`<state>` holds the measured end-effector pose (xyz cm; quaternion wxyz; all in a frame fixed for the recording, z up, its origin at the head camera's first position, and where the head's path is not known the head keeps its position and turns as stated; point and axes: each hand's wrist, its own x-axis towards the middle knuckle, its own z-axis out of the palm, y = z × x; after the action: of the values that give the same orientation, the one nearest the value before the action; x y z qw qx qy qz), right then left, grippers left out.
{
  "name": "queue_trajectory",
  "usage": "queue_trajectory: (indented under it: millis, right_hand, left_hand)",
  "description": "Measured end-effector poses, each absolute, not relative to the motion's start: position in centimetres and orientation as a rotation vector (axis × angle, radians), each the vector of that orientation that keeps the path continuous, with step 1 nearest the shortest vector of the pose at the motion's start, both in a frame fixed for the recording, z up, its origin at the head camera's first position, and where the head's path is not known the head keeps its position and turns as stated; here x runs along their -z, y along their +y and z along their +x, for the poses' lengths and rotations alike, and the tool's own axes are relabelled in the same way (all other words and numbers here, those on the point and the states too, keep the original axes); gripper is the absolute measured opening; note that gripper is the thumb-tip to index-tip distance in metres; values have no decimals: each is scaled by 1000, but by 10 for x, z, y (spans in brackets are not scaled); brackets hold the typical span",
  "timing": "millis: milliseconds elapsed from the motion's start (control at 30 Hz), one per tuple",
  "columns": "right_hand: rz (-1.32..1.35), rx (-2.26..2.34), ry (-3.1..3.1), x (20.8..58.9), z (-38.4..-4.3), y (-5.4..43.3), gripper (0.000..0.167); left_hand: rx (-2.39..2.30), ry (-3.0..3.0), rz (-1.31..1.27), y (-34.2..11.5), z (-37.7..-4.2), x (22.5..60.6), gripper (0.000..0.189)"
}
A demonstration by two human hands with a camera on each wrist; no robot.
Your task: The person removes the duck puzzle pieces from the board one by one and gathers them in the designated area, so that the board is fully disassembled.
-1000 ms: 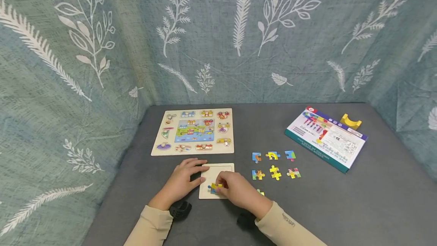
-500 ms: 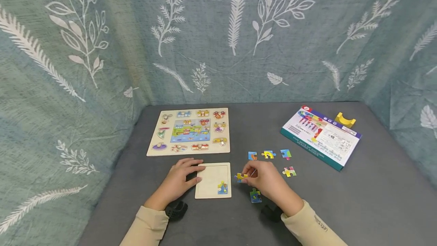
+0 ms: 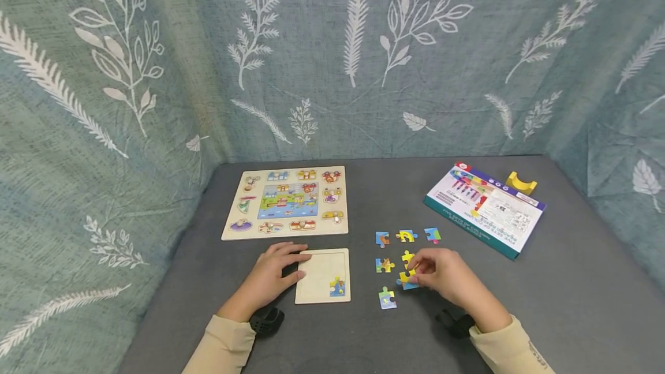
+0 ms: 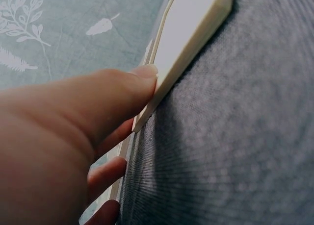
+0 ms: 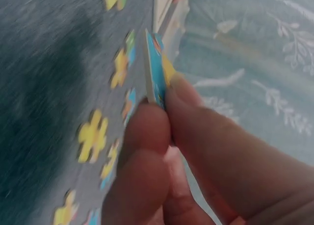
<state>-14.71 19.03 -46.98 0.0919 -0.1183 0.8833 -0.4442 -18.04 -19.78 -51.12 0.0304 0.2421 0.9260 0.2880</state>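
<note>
My right hand (image 3: 441, 273) pinches a yellow and blue jigsaw piece (image 3: 408, 280) between thumb and fingers, over the loose pieces. In the right wrist view this jigsaw piece (image 5: 156, 70) stands nearly on edge between the fingertips. My left hand (image 3: 275, 273) lies with thumb and forefinger touching the left rim of a square wooden puzzle tray (image 3: 317, 299). The left wrist view shows the thumb (image 4: 122, 85) pressed to the tray's edge. One joined patch of jigsaw pieces (image 3: 337, 287) sits in the tray's near right corner.
Several loose jigsaw pieces (image 3: 384, 265) lie right of the tray. Behind it is a wooden peg puzzle board (image 3: 336, 229). A flat puzzle box (image 3: 483, 209) stands at the back right, with a yellow curved block (image 3: 520, 183) beyond it. A leaf-patterned curtain (image 3: 322, 62) closes off the back.
My right hand has moved right from the tray to the loose pieces, carrying the yellow and blue jigsaw piece. My left hand stays at the tray's left rim.
</note>
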Motion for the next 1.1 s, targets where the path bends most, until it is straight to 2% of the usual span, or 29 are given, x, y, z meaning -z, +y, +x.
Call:
queue_trajectory:
  millis: [333,800,1100]
  right_hand:
    - [-322,1248,2606,481,-139,200,17]
    - [-136,727,2957,478,-125,181,34]
    - [-353,741,3081,472,-127,167,33]
  left_hand:
    - [-919,2893,794,-198,-179,514,39]
    - [-877,2852,735,-197,-181,512,39]
    - [-898,2836,734,-199,-179,511,39]
